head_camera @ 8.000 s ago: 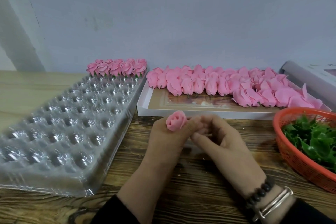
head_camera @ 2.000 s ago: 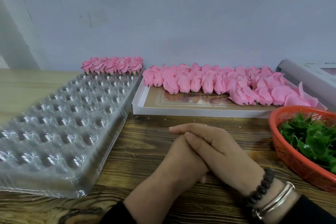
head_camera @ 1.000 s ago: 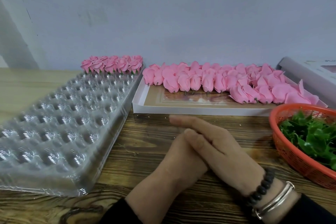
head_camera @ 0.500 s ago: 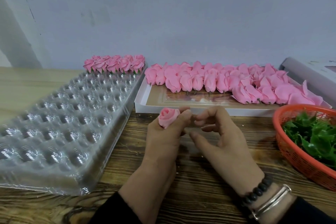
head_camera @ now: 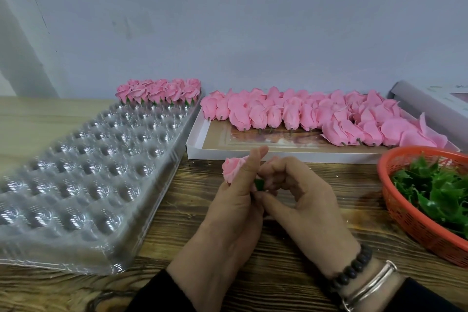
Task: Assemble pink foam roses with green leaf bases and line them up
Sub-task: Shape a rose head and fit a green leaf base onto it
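Note:
My left hand (head_camera: 229,213) holds a pink foam rose (head_camera: 231,168) between thumb and fingers, bloom pointing left and up. At the rose's base sits a green leaf base (head_camera: 259,184), pinched by the curled fingers of my right hand (head_camera: 301,200). Both hands hover over the wooden table in front of me. Several finished roses (head_camera: 158,91) with green bases stand in a row at the far end of the clear plastic cavity tray (head_camera: 83,175).
A white shallow box (head_camera: 253,153) behind my hands carries several bare pink rose heads (head_camera: 304,111). An orange mesh basket (head_camera: 410,220) of green leaf bases (head_camera: 435,190) sits at the right. A grey box lies at the far right, against the wall.
A second ago my hands were pressed flat together with the rose hidden. They have since opened apart, and the rose and its green base now show between my fingers.

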